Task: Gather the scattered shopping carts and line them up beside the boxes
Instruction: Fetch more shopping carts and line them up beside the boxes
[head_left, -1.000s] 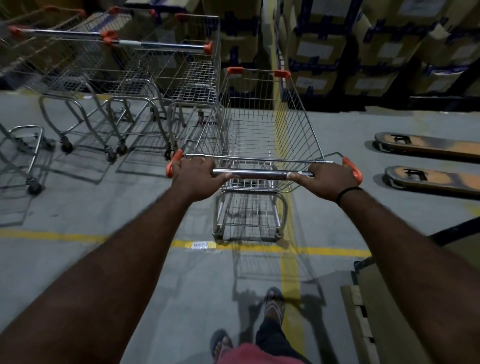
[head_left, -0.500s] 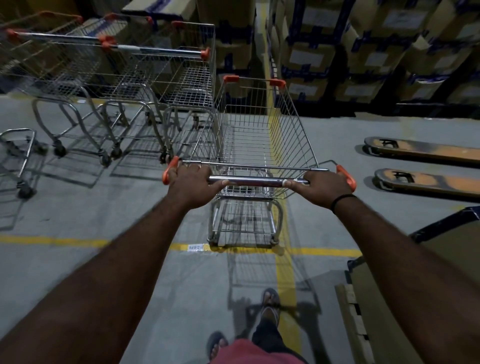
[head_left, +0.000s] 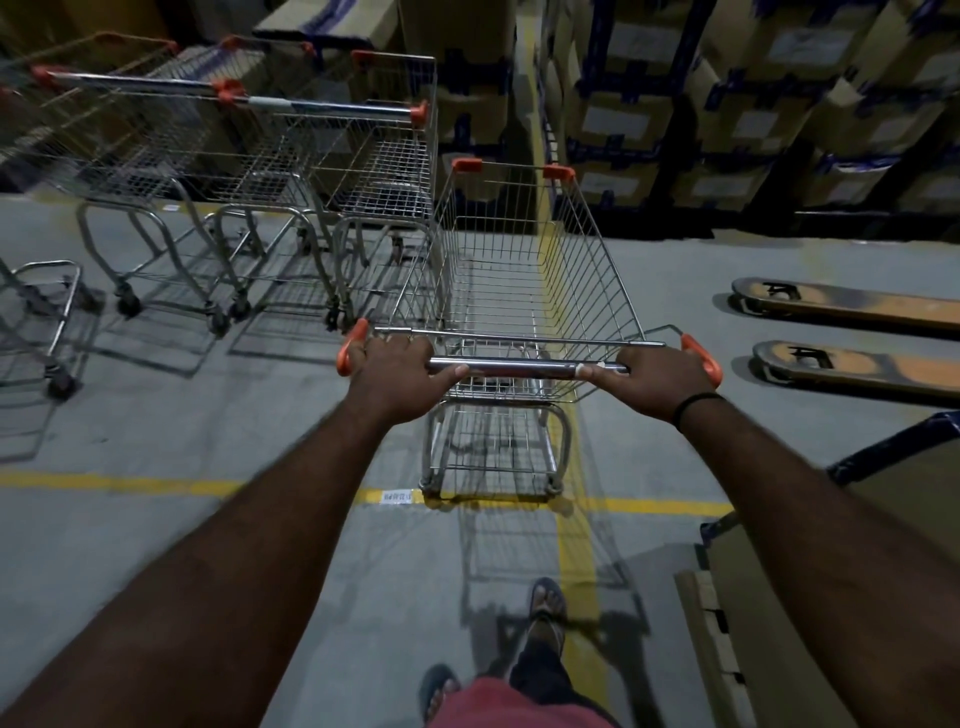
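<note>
An empty wire shopping cart (head_left: 524, 270) with orange corner caps stands straight ahead of me. My left hand (head_left: 400, 376) grips the left end of its steel handle bar (head_left: 519, 366), and my right hand (head_left: 657, 382) grips the right end. To the cart's left, a row of parked carts (head_left: 291, 156) stands side by side, facing stacked cardboard boxes (head_left: 649, 104) at the back. The pushed cart's front points at those boxes, close beside the nearest parked cart.
Two orange pallet-jack forks (head_left: 852, 332) lie on the floor at right. Another cart's lower frame (head_left: 47, 312) shows at the far left. A wooden pallet (head_left: 717, 639) with a brown load sits at lower right. Yellow floor lines (head_left: 130, 483) cross under the cart.
The cart has rolled forward toward the boxes with both hands still on the handle, drawing level with the parked row. My view has advanced with it.
</note>
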